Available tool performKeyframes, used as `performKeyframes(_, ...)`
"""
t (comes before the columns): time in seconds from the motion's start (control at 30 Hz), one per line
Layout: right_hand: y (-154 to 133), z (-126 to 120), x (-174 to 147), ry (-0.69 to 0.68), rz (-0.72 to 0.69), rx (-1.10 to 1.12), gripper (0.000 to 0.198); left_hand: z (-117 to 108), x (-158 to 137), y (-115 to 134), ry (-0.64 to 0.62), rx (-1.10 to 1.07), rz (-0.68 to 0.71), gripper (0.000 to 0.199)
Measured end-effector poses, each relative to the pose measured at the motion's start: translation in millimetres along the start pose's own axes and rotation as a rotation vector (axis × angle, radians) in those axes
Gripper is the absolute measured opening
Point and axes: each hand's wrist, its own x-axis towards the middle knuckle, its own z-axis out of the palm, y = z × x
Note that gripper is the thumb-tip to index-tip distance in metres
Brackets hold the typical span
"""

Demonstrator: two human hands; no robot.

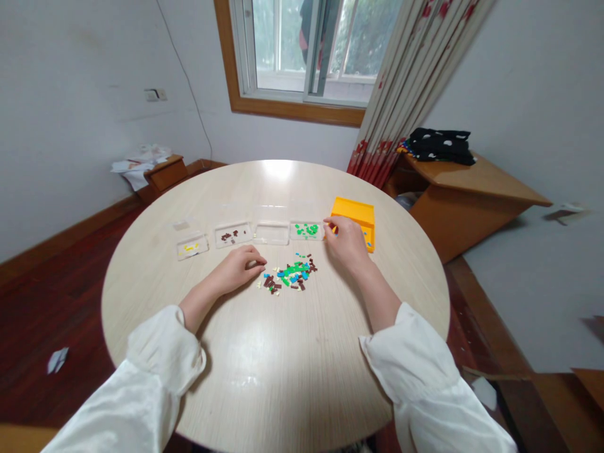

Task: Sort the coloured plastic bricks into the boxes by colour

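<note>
My left hand [240, 267] rests on the table at the left side of a loose pile of small building bricks [295, 270], green, brown, blue and pale yellow. Its fingers are loosely curled, with a small gap between thumb and forefinger and nothing visible in it. My right hand [346, 242] hovers in front of the yellow box [353, 207], close to the right end of a clear tray of green bricks [306, 230]. Thumb and fingers there are bent together; whatever they may hold is too small to make out. A few blue bricks [368, 239] show inside the yellow box.
Left of the green bricks stand a clear tray [271, 234] with almost nothing in it, one with brown bricks [232, 236] and a smaller one with yellow bricks [191, 246]. All sit on a round wooden table [283, 365]. A wooden cabinet [476, 182] stands behind at right.
</note>
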Motion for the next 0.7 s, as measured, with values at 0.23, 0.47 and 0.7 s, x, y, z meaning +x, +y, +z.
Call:
performKeyframes(0.23, -42, 12, -22, -0.348, -0.420, 0.221, 0.015, -1, 3, 2, 0.040, -0.005, -0.021, 0.016)
performKeyframes(0.47, -52, 24, -34, -0.516, -0.608, 0.221, 0.017, -15, 3, -15, 0.443, 0.066, -0.193, 0.019)
performKeyframes(0.7, -58, 18, -36, -0.592, -0.559, 0.129, 0.020, -25, 2, -35, 0.620, 0.227, -0.305, 0.020)
